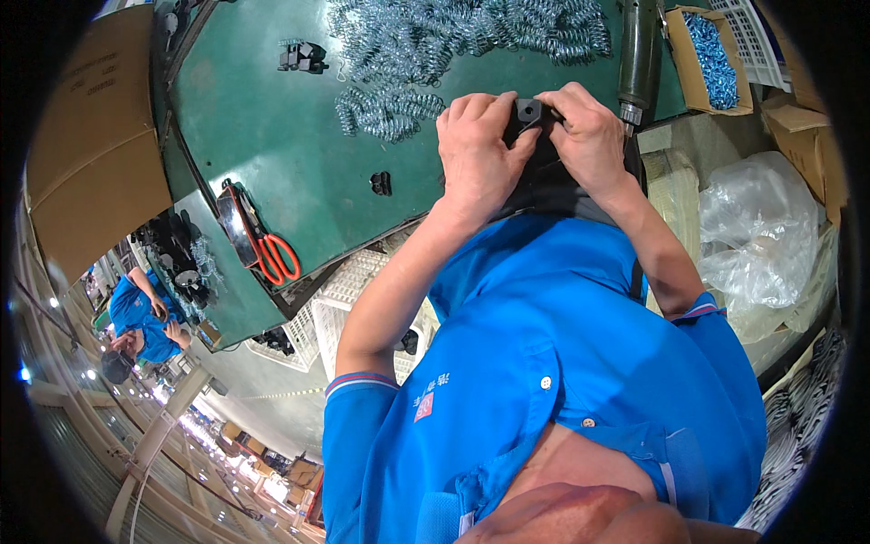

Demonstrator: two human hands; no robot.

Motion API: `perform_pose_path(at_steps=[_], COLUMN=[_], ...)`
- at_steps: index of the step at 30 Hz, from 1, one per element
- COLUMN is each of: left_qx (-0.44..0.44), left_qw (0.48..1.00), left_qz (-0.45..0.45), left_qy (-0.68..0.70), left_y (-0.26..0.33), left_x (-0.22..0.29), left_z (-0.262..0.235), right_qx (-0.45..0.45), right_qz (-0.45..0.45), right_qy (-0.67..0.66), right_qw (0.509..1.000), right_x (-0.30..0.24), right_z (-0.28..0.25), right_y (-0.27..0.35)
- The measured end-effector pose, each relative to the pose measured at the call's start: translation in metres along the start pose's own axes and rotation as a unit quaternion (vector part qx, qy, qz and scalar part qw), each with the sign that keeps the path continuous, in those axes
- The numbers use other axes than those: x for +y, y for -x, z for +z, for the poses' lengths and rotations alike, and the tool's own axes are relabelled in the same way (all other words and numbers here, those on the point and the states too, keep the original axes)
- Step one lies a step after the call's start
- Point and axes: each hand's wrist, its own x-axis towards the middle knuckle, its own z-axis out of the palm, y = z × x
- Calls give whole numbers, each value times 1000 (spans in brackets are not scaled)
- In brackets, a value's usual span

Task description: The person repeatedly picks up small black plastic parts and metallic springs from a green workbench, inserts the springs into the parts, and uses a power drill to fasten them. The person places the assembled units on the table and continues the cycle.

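Observation:
Over the front edge of the green worktable (272,136), both my hands are closed on one small black plastic block (528,113). My left hand (476,154) grips its left side, thumb against it. My right hand (589,136) covers its right side, fingers curled over the top. A dark part below the block is mostly hidden by my hands. A heap of shiny coiled metal springs (408,45) lies just beyond my left hand. A dark powered screwdriver (639,54) hangs tip down close to my right hand.
A cardboard box of bluish screws (711,59) stands at the far right. Red-handled scissors (272,254) and small black parts (302,56) lie on the table. Clear plastic bags (761,236), white crates (353,290), a large carton (91,145); a co-worker in blue (140,317) works at the left.

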Motion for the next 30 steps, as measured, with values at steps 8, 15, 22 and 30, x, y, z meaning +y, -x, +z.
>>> perform_pose_path(at_steps=[8, 15, 22, 30], left_qx=[-135, -153, -108, -152], left_qw=[985, 954, 987, 972], left_qz=[-10, 48, 69, 65], left_qy=[-108, -255, -100, -164], left_y=[-13, -19, -16, -16], left_x=[14, 22, 1, 11], left_z=[-6, 2, -4, -4], right_qx=[-54, 47, 38, 29], right_qz=[-37, 64, 234, 114], right_qy=[13, 164, 242, -404], right_qw=[998, 983, 941, 907], right_x=[14, 22, 15, 53], right_z=[-5, -87, -81, -95], right_y=[1, -22, -66, -42])
